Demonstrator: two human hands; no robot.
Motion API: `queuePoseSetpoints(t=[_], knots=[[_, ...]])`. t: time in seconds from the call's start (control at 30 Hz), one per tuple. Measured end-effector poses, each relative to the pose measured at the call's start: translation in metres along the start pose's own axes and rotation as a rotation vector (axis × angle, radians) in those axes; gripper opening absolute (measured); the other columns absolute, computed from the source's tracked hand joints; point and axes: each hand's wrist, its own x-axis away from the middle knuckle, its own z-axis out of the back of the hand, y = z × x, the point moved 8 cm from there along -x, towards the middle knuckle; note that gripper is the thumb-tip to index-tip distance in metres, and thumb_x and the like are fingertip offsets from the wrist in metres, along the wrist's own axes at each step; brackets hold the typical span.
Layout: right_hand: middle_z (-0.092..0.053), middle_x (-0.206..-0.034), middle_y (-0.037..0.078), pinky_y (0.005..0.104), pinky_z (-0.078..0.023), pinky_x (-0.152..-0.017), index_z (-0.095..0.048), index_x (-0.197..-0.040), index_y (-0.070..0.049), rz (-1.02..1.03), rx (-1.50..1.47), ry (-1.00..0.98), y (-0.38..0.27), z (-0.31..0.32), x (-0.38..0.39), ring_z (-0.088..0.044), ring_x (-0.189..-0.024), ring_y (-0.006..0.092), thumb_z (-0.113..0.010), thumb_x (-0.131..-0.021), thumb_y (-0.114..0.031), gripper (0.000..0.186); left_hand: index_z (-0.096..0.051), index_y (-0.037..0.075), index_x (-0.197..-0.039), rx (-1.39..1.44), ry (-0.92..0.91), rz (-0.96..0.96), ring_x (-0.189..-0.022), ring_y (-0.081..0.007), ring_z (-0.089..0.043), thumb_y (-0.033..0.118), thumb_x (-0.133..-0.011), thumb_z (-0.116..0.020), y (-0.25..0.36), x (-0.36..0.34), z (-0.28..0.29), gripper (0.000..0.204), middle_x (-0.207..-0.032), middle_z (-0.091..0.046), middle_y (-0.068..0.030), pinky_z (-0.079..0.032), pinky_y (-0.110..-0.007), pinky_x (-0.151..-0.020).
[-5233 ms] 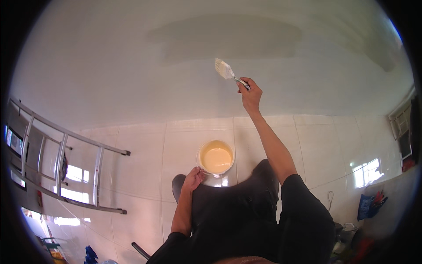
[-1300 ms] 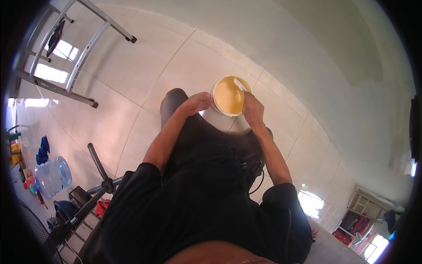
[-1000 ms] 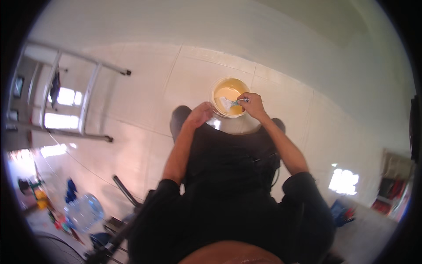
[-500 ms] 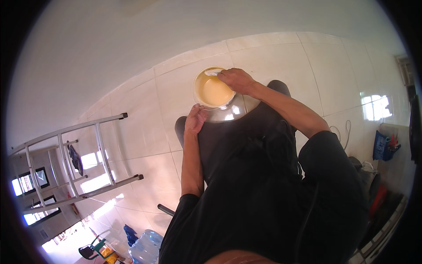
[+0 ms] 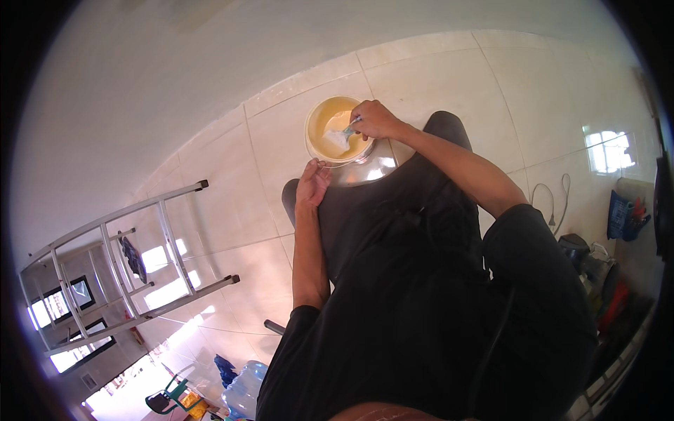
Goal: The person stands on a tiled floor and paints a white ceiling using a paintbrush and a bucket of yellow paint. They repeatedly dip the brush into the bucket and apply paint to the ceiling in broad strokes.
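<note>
A round cream bucket stands on the floor between my knees, with pale yellow paint inside. My right hand is closed around the short handle of a paintbrush. The brush's broad whitish end points down and left inside the bucket, over or in the paint; its exact depth I cannot tell. Fingers of my left hand pinch the bucket at its near left edge, where a thin wire handle runs along the rim.
A metal ladder lies to the left, with a dark cloth on it. Beyond the bucket rises a pale wall. At lower left are a clear water jug and a green chair. A cable and a blue bag lie at right.
My right hand has turned the paintbrush from lying near the far rim to pointing down into the bucket. My left hand stays at the near left edge. The view has shifted slightly.
</note>
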Motion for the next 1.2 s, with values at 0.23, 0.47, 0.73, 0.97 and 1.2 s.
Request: queuePoseSetpoints(t=[0.23,0.47,0.73,0.97,1.2], knots=[[-0.069,-0.075,0.016,0.0321,-0.054,-0.058,-0.069,-0.088,0.005,0.024,-0.037,-0.132,-0.003,-0.005,-0.003,-0.068,-0.059,0.0219,-0.063,-0.077,-0.01,0.02,-0.058,0.011,-0.1,0.022,-0.019,-0.006,-0.096,-0.0181,-0.061,0.021,-0.094,-0.061,-0.002,0.001,0.004,0.012,-0.091,-0.064,0.0,-0.05,-0.03,-0.079],[-0.067,-0.085,0.02,0.044,-0.054,-0.074,-0.065,-0.093,-0.002,0.382,0.589,0.268,-0.043,0.019,0.014,-0.067,-0.079,0.0353,-0.055,-0.082,-0.012,0.018,-0.059,0.01,-0.099,0.006,-0.029,-0.016,-0.096,-0.0177,-0.061,0.021,-0.095,-0.058,0.0,0.001,0.002,0.011,-0.091,-0.064,-0.0003,-0.051,-0.031,-0.077],[-0.065,-0.084,0.015,0.0449,-0.053,-0.066,-0.058,-0.092,-0.003,0.576,0.674,0.423,-0.038,0.008,0.024,-0.065,-0.078,0.0339,-0.052,-0.085,-0.009,0.011,-0.059,0.01,-0.097,0.018,0.014,-0.024,-0.09,-0.0173,-0.061,0.022,-0.097,-0.056,-0.001,0.005,-0.005,0.012,-0.089,-0.063,-0.0009,-0.051,-0.031,-0.073],[-0.068,-0.076,0.019,0.0379,-0.054,-0.067,-0.07,-0.09,0.002,0.22,0.322,0.203,-0.029,0.013,0.006,-0.068,-0.068,0.0288,-0.061,-0.076,-0.013,0.023,-0.058,0.01,-0.097,0.019,-0.037,-0.037,-0.085,-0.0162,-0.061,0.022,-0.097,-0.055,0.0,0.003,-0.005,0.012,-0.089,-0.063,-0.0017,-0.05,-0.031,-0.073],[-0.07,-0.075,0.017,0.0339,-0.055,-0.059,-0.071,-0.094,0.003,0.087,0.098,-0.063,-0.013,-0.004,-0.003,-0.069,-0.059,0.0228,-0.063,-0.076,-0.013,0.025,-0.058,0.01,-0.098,-0.038,-0.101,-0.009,-0.086,-0.0156,-0.061,0.025,-0.096,-0.057,-0.001,-0.001,-0.005,0.015,-0.092,-0.064,-0.0016,-0.05,-0.03,-0.074]])
